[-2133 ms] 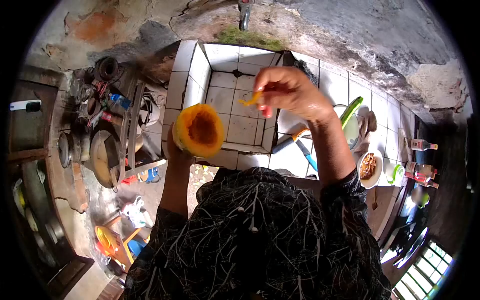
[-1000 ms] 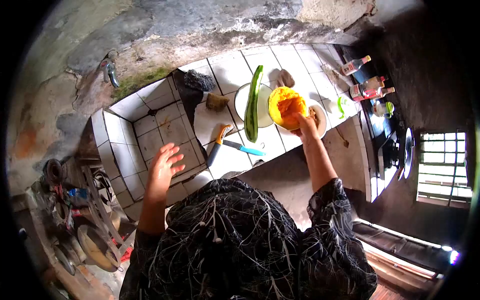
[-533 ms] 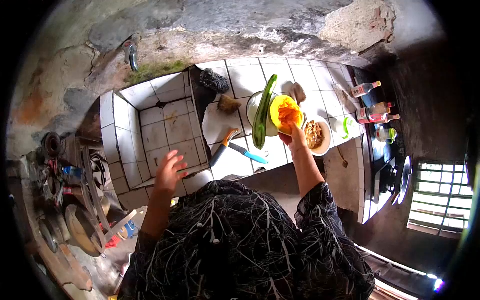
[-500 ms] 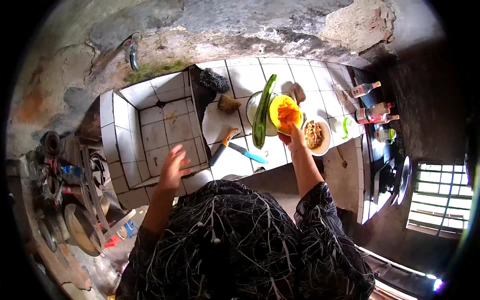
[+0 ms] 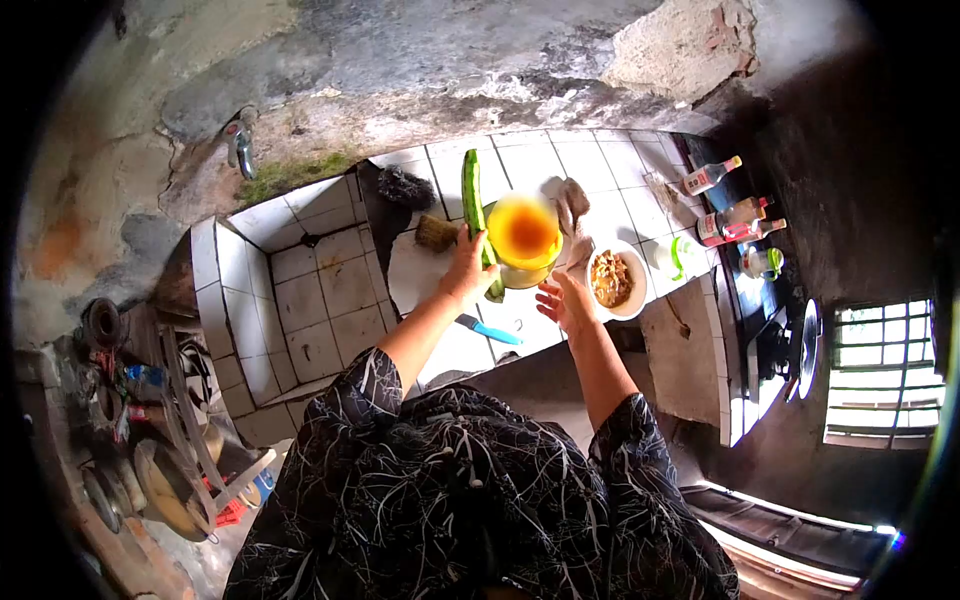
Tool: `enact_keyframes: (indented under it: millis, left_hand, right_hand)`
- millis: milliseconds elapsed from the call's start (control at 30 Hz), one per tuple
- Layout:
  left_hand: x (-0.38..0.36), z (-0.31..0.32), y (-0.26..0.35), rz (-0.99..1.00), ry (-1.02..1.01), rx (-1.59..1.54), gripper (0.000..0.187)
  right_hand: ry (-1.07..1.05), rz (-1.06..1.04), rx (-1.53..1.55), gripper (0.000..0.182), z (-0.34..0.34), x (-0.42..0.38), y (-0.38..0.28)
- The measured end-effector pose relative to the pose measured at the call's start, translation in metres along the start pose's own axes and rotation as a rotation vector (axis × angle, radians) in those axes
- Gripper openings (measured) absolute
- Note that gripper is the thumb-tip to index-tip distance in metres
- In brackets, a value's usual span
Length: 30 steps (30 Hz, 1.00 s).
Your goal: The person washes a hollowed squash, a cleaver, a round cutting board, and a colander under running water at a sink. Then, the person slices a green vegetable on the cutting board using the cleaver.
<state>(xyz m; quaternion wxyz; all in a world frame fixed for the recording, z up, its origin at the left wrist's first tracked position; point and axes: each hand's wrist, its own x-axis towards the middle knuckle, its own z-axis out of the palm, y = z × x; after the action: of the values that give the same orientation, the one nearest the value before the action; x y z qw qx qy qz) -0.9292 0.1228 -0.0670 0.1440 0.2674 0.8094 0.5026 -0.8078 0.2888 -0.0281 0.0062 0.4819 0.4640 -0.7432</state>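
My left hand is closed around the lower part of a long green zucchini, which stands out lengthwise over the tiled counter. Right beside it is a round yellow bowl, its orange contents blurred. My right hand is empty, fingers apart, just below the bowl and left of a white bowl of chopped brown food. Under my left wrist lies a knife with a blue handle; its blade is partly hidden.
A tiled sink is at left. Behind my left hand lie a brown brush-like piece and a dark scouring pad. A brown cloth, a green-lidded jar and several bottles stand to the right.
My left hand has come from beside the sink and taken hold of the zucchini, shifting it left. My right hand has let go of the yellow bowl and drawn back slightly.
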Motion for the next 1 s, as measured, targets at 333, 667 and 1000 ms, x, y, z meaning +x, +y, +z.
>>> enact_keyframes:
  millis: [333, 667, 1000]
  left_hand:
    - [0.003, 0.003, -0.005, 0.069, 0.062, -0.082, 0.079]
    - [0.002, 0.008, -0.013, 0.000, 0.165, -0.113, 0.079]
    - [-0.122, -0.097, -0.019, -0.039, 0.388, -0.180, 0.014]
  right_hand:
    - [-0.003, 0.030, 0.021, 0.038, -0.050, -0.018, 0.037]
    - [-0.024, -0.020, -0.020, 0.038, -0.047, -0.019, 0.022]
    - [-0.527, -0.322, -0.338, 0.013, 0.005, -0.075, -0.029]
